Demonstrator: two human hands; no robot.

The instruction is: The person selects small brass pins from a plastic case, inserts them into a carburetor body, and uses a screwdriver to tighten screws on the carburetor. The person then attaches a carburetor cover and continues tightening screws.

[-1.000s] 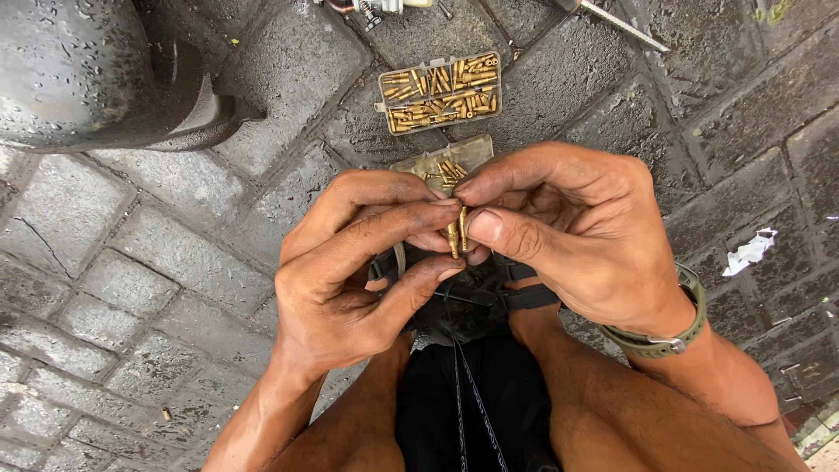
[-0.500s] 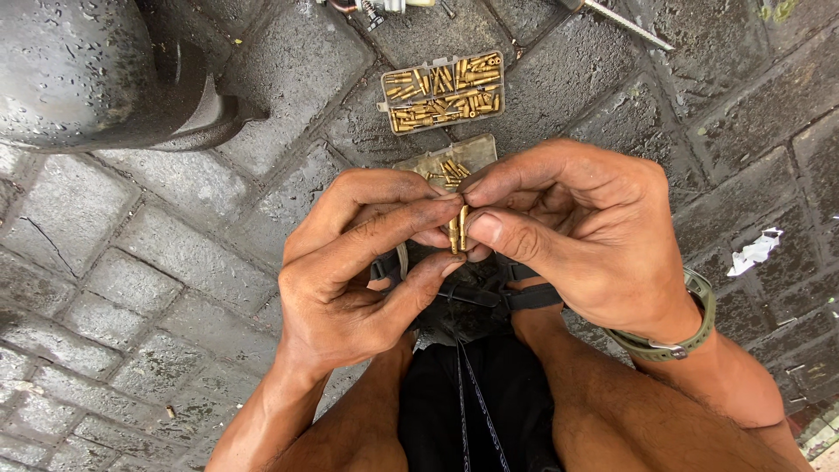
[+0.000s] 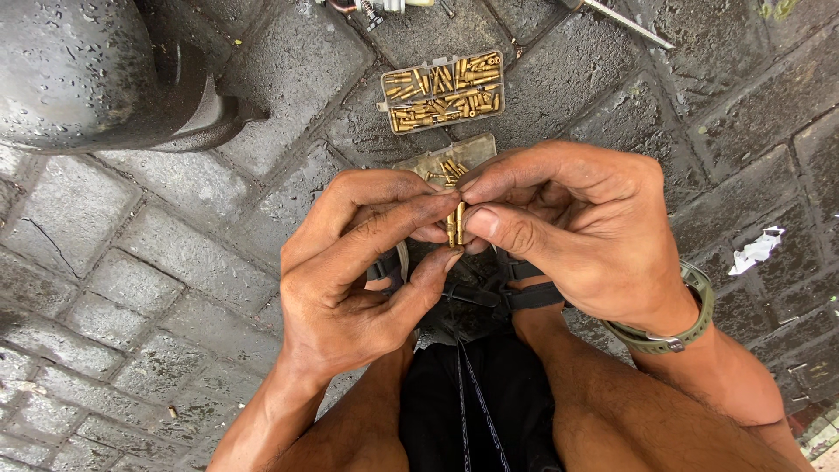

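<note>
1. Dark rounded vehicle body (image 3: 83,74), upper left, at about 10 o'clock from the hands. Wet-looking, stands on the paving.

2. Paving, grey stone blocks (image 3: 131,253) with open joints, damp. Judged hazard: a small part let fall here could roll into a joint and be hard to find.

3. Left hand (image 3: 358,280), centre. Forefinger and thumb pressed together on the small brass fittings (image 3: 456,224), meeting the other hand's fingertips.

4. Small brass fittings, two slim pieces standing side by side, upright, pinched between both hands above the knees. Whether they are joined cannot be told. Judged hazard: the grip is at the fingertips only; grimy or damp skin could let one piece slip or twist out of line.

5. Open clear parts box (image 3: 443,91), 12 o'clock from the hands, filled with like brass pieces. A second lidded tray (image 3: 441,162) lies just beneath the fingers, partly hidden. Judged hazard: a knock by a knuckle could spill either.

6. Right hand (image 3: 577,236), thumb and forefinger clamped on the same fittings; green wrist strap (image 3: 677,328) at 4 o'clock.

7. White paper scrap (image 3: 757,251), 3 o'clock, well apart.
</note>
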